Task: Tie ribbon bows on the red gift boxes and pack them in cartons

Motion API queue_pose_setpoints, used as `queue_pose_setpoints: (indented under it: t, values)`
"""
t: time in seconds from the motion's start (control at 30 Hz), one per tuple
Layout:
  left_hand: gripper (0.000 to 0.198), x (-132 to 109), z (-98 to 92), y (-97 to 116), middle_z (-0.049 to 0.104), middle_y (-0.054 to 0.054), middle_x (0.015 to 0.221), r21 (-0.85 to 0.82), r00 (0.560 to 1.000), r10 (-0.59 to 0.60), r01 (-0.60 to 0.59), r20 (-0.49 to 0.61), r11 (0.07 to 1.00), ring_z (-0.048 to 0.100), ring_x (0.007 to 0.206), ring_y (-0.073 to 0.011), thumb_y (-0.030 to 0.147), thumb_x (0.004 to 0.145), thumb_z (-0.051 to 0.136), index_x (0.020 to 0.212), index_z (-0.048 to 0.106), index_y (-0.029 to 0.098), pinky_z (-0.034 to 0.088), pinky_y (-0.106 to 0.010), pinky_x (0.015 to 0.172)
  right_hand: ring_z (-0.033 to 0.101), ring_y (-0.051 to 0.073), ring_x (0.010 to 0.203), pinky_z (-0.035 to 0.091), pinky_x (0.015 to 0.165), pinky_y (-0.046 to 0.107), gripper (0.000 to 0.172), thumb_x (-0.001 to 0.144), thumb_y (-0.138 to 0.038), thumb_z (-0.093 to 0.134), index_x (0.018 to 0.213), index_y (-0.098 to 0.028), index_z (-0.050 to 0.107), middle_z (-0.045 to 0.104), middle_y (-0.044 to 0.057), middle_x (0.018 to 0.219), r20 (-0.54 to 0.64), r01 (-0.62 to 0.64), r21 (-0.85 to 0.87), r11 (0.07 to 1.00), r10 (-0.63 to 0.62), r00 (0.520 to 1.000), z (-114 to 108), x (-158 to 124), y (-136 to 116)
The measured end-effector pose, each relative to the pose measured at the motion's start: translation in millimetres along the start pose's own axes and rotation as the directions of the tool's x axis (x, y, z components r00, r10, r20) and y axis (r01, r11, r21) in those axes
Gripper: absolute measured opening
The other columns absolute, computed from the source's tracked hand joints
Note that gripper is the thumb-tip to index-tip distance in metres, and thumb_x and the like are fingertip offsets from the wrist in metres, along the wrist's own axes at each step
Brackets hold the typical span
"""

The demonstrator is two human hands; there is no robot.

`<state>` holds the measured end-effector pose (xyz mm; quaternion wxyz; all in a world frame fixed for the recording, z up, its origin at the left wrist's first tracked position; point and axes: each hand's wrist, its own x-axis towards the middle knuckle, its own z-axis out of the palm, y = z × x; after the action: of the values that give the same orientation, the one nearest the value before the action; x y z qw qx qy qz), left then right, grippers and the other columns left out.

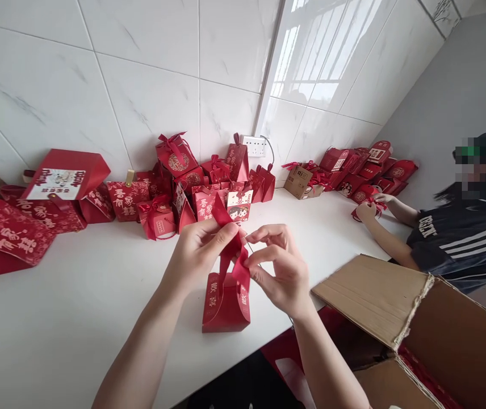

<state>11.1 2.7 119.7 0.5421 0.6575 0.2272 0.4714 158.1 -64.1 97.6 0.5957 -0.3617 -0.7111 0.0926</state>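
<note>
A small red gift box [226, 311] with pale lettering stands on the white table in front of me. Red ribbon [223, 212] rises from its top, up between my two hands. My left hand [202, 247] pinches the ribbon between thumb and fingers, just above the box. To its right, my right hand [279, 267] has thumb and index finger closed on a loop of the same ribbon. Its other fingers are curled. A thin dark cord passes behind the right hand; where it leads is partly hidden.
Several red gift boxes [128, 200] line the wall on the left and centre. An open cardboard carton [371, 295] stands at the right table edge. Beyond it, a co-worker's hands [366, 211] hold a red box near another pile. A power strip [254, 146] is on the wall.
</note>
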Motion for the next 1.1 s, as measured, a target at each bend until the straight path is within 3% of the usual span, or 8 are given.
queue_pose_setpoints:
  t: [0.2,0.33,0.4,0.57,0.73,0.87,0.97,1.1]
  values:
    - [0.025,0.6,0.9,-1.2,0.069,0.0,0.068,0.127,0.986,0.161,-0.164,0.035,0.978,0.065,0.063,-0.0103,0.034,0.087,0.056,0.073,0.068,0.018,0.051,-0.016,0.058,0.057,0.02,0.094,0.051,0.081,0.038,0.017,0.088,-0.034,0.057,0.08,-0.021,0.065,0.052,0.007,0.096,0.029,-0.033,0.011,0.999,0.033,0.999,1.5,-1.8,-1.7]
    - [0.025,1.5,-1.1,-5.2,0.068,0.001,0.065,0.229,0.969,0.235,-0.246,0.075,0.942,0.063,0.06,-0.0102,0.035,0.086,0.057,0.072,0.069,0.018,0.049,-0.016,0.054,0.057,0.017,0.085,0.049,0.075,0.032,0.01,0.079,-0.024,0.07,0.076,-0.021,0.06,0.056,0.004,0.089,-0.029,-0.127,0.031,0.991,0.128,0.991,3.2,-3.2,0.8]
    - [0.024,1.2,-3.1,-5.2,0.068,0.001,0.064,0.242,0.964,0.25,-0.264,0.088,0.933,0.063,0.059,-0.0101,0.035,0.086,0.057,0.073,0.069,0.018,0.049,-0.016,0.053,0.056,0.016,0.082,0.049,0.072,0.03,0.018,0.074,-0.019,0.074,0.08,-0.022,0.057,0.057,0.002,0.087,-0.038,-0.155,0.062,0.986,0.157,0.987,4.3,-4.7,1.9]
    - [0.019,-1.3,-5.6,0.5,0.072,0.0,0.075,0.254,0.947,0.296,-0.32,0.128,0.913,0.066,0.066,-0.011,0.031,0.086,0.057,0.082,0.072,0.019,0.051,-0.015,0.057,0.053,0.009,0.065,0.048,0.063,0.025,0.021,0.079,-0.011,0.063,0.087,-0.024,0.049,0.052,-0.003,0.079,-0.112,-0.262,0.153,0.953,0.28,0.953,7.1,-7.6,1.6]
    - [0.016,-1.2,-3.8,-1.1,0.074,-0.002,0.082,0.232,0.931,0.319,-0.355,0.179,0.906,0.068,0.075,-0.0142,0.028,0.086,0.058,0.086,0.072,0.02,0.054,-0.019,0.065,0.048,0.008,0.058,0.046,0.057,0.022,0.026,0.076,-0.005,0.056,0.093,-0.024,0.052,0.047,-0.006,0.066,-0.161,-0.227,-0.159,0.961,0.202,0.966,6.8,-8.1,0.7]
    - [0.014,0.0,-3.8,-5.7,0.073,-0.002,0.088,0.152,0.916,0.336,-0.372,0.218,0.916,0.068,0.082,-0.0163,0.025,0.086,0.058,0.085,0.071,0.021,0.055,-0.023,0.072,0.054,0.008,0.053,0.047,0.052,0.019,0.031,0.077,-0.007,0.051,0.103,-0.023,0.056,0.056,-0.005,0.063,-0.154,-0.187,-0.391,0.901,0.136,0.979,7.2,-9.7,0.6]
    - [0.015,-0.5,-4.7,-6.6,0.073,-0.002,0.084,0.161,0.919,0.339,-0.372,0.199,0.914,0.068,0.076,-0.0149,0.025,0.086,0.058,0.085,0.072,0.02,0.055,-0.023,0.07,0.063,0.01,0.06,0.051,0.053,0.019,0.032,0.08,-0.007,0.048,0.106,-0.023,0.058,0.067,-0.002,0.074,-0.155,-0.243,-0.271,0.931,0.207,0.966,9.2,-12.1,-0.3]
    - [0.016,-3.4,-5.9,-7.6,0.073,-0.002,0.077,0.147,0.92,0.36,-0.382,0.153,0.912,0.069,0.076,-0.0158,0.026,0.087,0.058,0.084,0.072,0.02,0.056,-0.025,0.07,0.068,0.016,0.087,0.056,0.075,0.027,0.029,0.079,-0.011,0.057,0.104,-0.024,0.065,0.071,0.003,0.097,-0.171,-0.249,-0.039,0.968,0.239,0.956,10.1,-14.7,-4.5]
